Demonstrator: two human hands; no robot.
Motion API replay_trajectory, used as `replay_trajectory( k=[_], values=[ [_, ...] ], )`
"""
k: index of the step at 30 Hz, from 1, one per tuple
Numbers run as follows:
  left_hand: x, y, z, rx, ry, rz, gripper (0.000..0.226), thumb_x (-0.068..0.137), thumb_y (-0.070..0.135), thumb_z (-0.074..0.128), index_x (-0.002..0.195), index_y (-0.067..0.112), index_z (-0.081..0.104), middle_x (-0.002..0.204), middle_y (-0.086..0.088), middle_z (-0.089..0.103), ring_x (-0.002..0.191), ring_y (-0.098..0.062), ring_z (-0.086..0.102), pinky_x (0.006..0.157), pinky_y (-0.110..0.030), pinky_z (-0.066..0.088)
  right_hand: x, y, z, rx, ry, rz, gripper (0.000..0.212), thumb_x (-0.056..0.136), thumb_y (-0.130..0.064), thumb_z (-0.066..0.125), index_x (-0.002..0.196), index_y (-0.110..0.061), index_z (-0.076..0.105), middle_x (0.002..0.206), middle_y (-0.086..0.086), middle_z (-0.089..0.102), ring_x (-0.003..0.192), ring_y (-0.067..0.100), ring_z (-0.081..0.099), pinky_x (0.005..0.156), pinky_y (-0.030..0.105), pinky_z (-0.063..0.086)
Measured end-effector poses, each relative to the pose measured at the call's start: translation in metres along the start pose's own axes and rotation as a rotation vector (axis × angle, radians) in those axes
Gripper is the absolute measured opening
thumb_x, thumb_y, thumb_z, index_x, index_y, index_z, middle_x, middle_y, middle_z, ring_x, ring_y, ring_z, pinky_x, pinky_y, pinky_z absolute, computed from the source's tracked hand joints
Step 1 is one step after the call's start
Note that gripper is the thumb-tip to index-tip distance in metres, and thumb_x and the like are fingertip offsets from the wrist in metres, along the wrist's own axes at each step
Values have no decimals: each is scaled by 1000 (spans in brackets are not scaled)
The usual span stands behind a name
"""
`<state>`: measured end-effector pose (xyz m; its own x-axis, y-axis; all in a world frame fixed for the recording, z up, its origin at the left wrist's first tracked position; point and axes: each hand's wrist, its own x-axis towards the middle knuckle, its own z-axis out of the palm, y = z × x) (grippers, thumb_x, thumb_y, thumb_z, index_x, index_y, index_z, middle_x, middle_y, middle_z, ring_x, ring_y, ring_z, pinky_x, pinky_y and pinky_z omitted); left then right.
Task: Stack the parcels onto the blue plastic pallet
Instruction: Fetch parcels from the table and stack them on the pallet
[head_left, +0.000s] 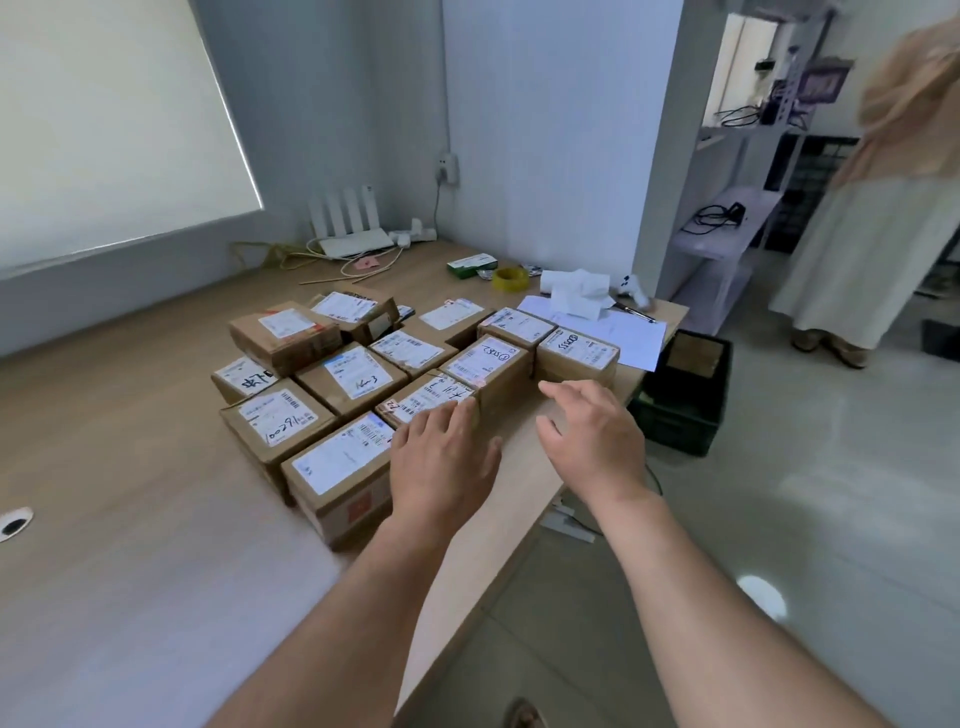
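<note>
Several brown cardboard parcels with white shipping labels lie packed together on a wooden table (130, 519). My left hand (441, 462) hovers palm down over the near right parcel (431, 397), its fingers straight and reaching onto the label. To the right of that parcel my right hand (592, 436) is held open above the table edge, fingers spread and relaxed, holding nothing. Another parcel (337, 467) lies closest to me, just left of my left hand. No blue pallet is in view.
A dark green plastic crate (685, 400) stands on the floor past the table's right end. Papers (628, 338), a yellow tape roll (510, 279), a white router (353, 228) and cables lie at the far end. A person in a light dress (883, 249) stands by shelves at right.
</note>
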<state>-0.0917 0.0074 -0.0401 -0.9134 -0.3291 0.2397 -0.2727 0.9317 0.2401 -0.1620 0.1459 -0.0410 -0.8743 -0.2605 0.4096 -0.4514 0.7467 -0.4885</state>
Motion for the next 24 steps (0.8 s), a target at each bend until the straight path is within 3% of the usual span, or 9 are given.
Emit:
replay_trajectory(
  k=[15,24],
  values=[
    [197,75,85,-100,-48,40,59,95,52,39,146,25,29,147,0,38,136,-22,31,111,-39,26,188,113,8,-138,-73,107,41,94,-27,53,136,-24,54,133,2,53,127,19,44,100,31,37],
    [232,90,138,-112,-74,-25,59,96,51,37,146,22,29,146,0,40,133,-21,37,107,-35,31,239,164,44,-144,-225,131,45,97,-32,50,141,-24,45,138,0,48,128,18,40,96,30,38]
  ],
)
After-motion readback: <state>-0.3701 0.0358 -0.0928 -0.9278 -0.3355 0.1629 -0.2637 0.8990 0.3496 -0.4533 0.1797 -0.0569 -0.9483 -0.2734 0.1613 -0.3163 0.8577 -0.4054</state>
